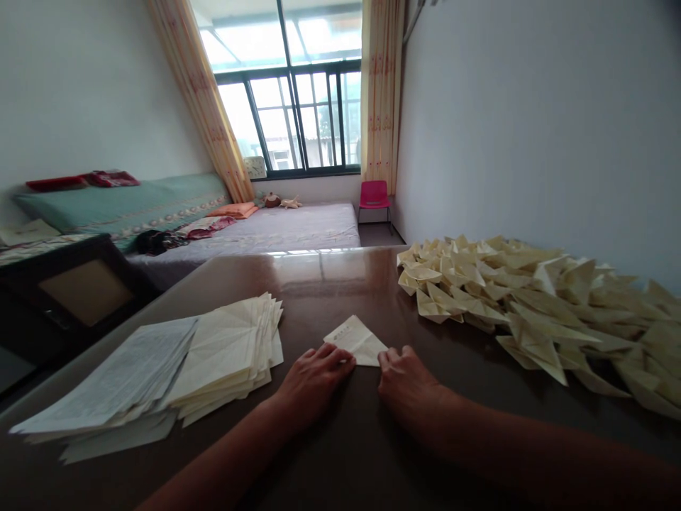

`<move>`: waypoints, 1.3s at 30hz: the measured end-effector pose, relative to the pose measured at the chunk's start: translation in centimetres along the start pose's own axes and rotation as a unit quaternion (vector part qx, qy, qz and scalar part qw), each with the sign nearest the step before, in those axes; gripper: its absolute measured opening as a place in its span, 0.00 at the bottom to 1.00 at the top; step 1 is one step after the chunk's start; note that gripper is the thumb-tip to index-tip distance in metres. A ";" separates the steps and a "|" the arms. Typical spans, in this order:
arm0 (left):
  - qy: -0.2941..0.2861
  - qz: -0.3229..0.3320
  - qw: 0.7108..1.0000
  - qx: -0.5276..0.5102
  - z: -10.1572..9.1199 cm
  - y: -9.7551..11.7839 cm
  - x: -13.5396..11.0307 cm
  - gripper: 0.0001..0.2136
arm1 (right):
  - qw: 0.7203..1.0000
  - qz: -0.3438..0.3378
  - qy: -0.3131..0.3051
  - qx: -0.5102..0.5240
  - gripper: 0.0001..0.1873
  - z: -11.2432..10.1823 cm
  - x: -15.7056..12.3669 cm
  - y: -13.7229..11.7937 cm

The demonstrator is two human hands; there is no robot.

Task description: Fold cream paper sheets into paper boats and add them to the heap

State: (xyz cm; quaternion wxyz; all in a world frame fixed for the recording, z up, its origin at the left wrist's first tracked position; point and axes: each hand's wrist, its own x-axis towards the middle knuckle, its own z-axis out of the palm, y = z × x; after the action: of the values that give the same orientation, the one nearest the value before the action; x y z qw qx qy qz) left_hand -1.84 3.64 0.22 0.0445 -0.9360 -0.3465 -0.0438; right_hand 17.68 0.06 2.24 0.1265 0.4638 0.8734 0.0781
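Observation:
A small cream sheet folded into a triangle lies on the dark brown table in front of me. My left hand rests on its near left corner, fingers curled and pressing the paper down. My right hand presses its near right corner with bent fingers. Both forearms stretch in from the bottom edge.
A stack of flat cream sheets and printed pages lies at the left. A large heap of folded paper shapes covers the table's right side beside the wall. Beyond the table are a bed, a pink chair and a window.

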 end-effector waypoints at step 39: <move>0.096 -0.110 0.988 -0.058 1.9 -4.2 0.7 0.19 | 0.991 -0.025 0.131 0.017 0.10 0.2 2.0 1.3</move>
State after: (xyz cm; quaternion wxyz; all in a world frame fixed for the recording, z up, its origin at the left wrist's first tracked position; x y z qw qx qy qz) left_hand -3.97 7.46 -1.33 0.0180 -0.8845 -0.4385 -0.1583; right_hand 17.67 2.48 2.03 0.0048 0.4293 0.8951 0.1202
